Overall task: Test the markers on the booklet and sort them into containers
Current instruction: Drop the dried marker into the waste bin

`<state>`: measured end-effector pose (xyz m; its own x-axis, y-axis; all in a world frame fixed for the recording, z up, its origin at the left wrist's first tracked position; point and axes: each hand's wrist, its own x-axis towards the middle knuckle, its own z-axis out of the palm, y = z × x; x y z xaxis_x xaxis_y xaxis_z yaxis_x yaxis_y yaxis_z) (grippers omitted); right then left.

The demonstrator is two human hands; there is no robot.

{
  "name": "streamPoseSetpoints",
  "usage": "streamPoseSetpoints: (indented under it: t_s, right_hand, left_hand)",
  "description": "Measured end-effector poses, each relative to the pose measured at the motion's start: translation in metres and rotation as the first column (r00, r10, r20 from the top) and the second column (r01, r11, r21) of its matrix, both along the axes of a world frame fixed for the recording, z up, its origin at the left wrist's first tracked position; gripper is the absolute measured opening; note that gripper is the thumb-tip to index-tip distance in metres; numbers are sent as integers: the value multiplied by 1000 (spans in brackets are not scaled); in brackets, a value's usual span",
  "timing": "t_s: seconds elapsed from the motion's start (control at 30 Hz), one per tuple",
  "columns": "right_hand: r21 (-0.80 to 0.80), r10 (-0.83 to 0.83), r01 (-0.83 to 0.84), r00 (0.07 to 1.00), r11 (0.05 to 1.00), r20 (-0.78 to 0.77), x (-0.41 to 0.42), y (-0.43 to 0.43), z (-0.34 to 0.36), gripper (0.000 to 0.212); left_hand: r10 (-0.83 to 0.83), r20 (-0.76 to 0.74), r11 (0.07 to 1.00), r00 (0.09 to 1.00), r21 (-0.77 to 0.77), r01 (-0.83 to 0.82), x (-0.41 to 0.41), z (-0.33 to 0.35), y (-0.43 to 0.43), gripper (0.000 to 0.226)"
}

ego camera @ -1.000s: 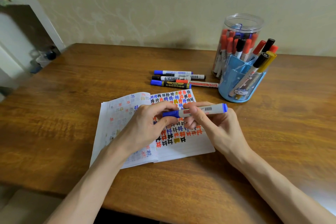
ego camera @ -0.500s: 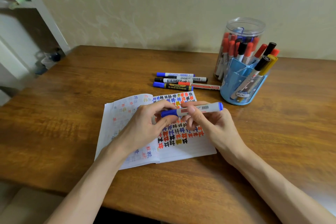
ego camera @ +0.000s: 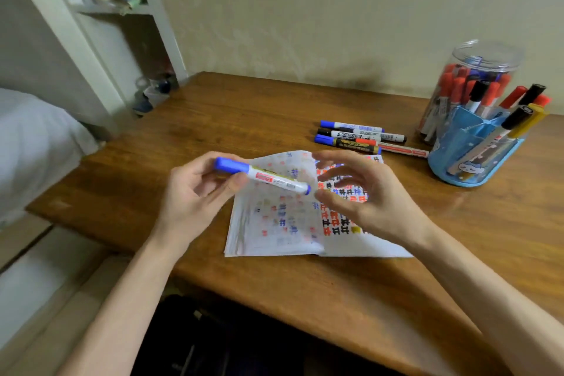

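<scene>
The wooden desk point(ego camera: 274, 119) carries everything. The booklet point(ego camera: 283, 223) lies open near its front edge, both pages crowded with small coloured test marks. Its paper looks thin and soft, and the left page curls up at its far edge. I judge it would shift or buckle under a pen tip unless it is pressed flat.

Beyond the booklet to the right stands a clear jar point(ego camera: 485, 61) packed with mostly red-capped markers. A blue holder point(ego camera: 457, 156), also to the booklet's right but closer to it, has a few markers leaning out. A handful of loose markers point(ego camera: 360, 137) lie side by side just past the booklet's far edge.

The left hand point(ego camera: 195, 192) hovers over the booklet's left margin. Its fingers point(ego camera: 198, 163) and thumb are curled round the capped end of the blue marker point(ego camera: 268, 177). The marker slants over the left page with its butt end pointing at the spine.

The right hand point(ego camera: 366, 195) hangs above the right page, close to that butt end. Its fingers point(ego camera: 338, 159) are spread and loosely bent, holding nothing, and they are blurred.

The marker should be light and rigid, with a smooth plastic barrel that could slip or roll. The labelled middle of the barrel looks like the surest place to grip it. The cap probably needs a straight, firm pull.
</scene>
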<state>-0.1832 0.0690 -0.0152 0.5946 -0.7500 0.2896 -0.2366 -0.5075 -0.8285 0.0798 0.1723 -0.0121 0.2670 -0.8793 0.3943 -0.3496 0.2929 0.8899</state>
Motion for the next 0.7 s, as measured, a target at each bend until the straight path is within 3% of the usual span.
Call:
streamPoseSetpoints:
  t_s: [0.13,0.4,0.7]
  right_hand:
    - [-73,170,-172,985,982,-31,64,13,3,44]
    - [-123,388,-385,922,915,-3,175,57,-5,33]
    - [-104,456,-460,888,882,-65,214,76,-10,30]
  left_hand:
    - [170,-41,985,985,-16,-171,48,7,49,13]
    - [363,-131,932,923,56,-358,114,-14,152,17]
    - [349,121,898,929,240,-369,146,-73,197,30]
